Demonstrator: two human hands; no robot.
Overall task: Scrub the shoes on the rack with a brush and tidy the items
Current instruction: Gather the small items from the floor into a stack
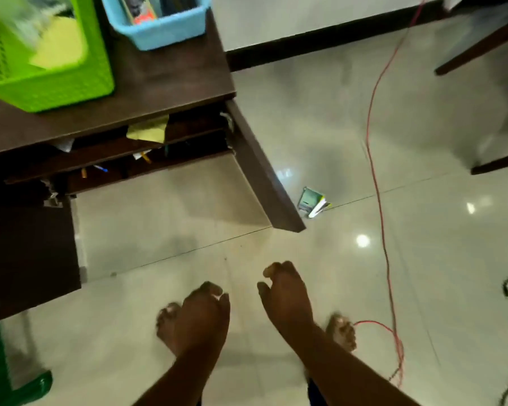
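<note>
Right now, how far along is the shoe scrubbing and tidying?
Nothing looks done: no shoes, rack or brush in view. Both hands, left and right, are loosely curled and empty. Left: a small green box lies on the floor, and the table shelves look cluttered.

A dark brown table [165, 80] stands on a shiny tiled floor [320, 136]. On the table sit a green basket [50, 89] and a blue basket [165, 33], close together. A long red wire [377, 183] runs across the floor. A small green box [311, 200] lies near the table's corner.
</note>
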